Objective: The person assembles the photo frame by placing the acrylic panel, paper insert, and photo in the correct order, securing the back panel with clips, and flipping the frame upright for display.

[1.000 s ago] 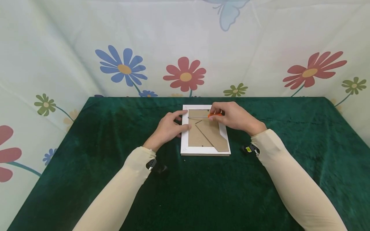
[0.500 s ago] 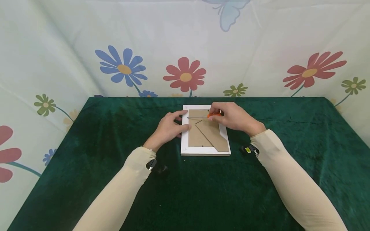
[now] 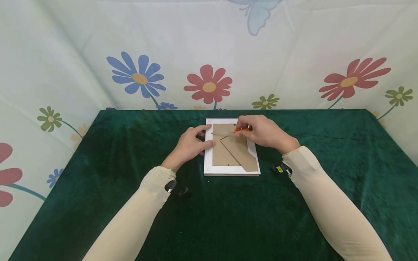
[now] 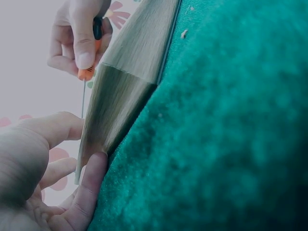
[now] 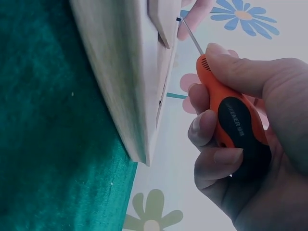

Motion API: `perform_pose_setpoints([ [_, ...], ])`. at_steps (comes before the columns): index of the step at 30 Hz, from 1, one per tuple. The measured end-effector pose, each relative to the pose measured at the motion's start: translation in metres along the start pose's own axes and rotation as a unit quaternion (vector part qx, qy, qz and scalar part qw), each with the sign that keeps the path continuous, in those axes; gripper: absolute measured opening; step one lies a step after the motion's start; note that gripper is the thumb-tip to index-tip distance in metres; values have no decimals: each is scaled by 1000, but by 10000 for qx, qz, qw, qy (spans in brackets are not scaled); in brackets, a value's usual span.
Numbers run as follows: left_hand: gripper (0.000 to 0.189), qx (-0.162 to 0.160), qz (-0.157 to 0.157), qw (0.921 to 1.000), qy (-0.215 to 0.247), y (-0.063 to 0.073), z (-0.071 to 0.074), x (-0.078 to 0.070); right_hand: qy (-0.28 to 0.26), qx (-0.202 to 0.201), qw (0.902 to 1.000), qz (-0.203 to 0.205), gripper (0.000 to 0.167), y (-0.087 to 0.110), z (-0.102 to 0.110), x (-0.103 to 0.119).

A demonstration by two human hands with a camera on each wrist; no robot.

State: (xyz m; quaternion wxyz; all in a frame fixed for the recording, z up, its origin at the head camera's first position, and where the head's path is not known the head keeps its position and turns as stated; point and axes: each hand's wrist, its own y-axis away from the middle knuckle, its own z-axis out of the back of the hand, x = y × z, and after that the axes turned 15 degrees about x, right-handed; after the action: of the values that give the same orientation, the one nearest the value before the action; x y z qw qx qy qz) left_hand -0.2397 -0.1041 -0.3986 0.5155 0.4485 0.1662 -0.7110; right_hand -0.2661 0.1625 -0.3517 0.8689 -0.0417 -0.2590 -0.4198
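Observation:
A white picture frame [image 3: 228,170] lies face down on the green cloth, its brown backing board [image 3: 220,154] and flat stand leg [image 3: 243,152] upward. My left hand [image 3: 189,143] holds the frame's left edge, with the thumb and fingers around that side [image 4: 108,108] in the left wrist view. An orange and black screwdriver [image 5: 231,115] is gripped in my right hand [image 3: 264,131]. Its thin shaft reaches left, low across the board. The tip is at a small dark tab [image 5: 178,19] along the left inner edge; whether they touch is hard to tell.
Dark green plush cloth [image 3: 215,217] covers the table. A pale fabric backdrop [image 3: 281,54] with printed flowers stands behind the far edge. Tiny light specks lie on the cloth in front of the frame. A small dark wrist device [image 3: 171,186] sits at the left cuff.
The screwdriver in my right hand has shifted very slightly left, its tip now a touch closer to the white border. My left hand and the picture frame stay in place.

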Motion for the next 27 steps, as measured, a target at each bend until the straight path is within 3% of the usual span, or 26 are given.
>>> perform_pose_setpoints([
  [27,70,1,18,10000,-33,-1,-1,0,396,227,9988,-151,9,1,2,13],
])
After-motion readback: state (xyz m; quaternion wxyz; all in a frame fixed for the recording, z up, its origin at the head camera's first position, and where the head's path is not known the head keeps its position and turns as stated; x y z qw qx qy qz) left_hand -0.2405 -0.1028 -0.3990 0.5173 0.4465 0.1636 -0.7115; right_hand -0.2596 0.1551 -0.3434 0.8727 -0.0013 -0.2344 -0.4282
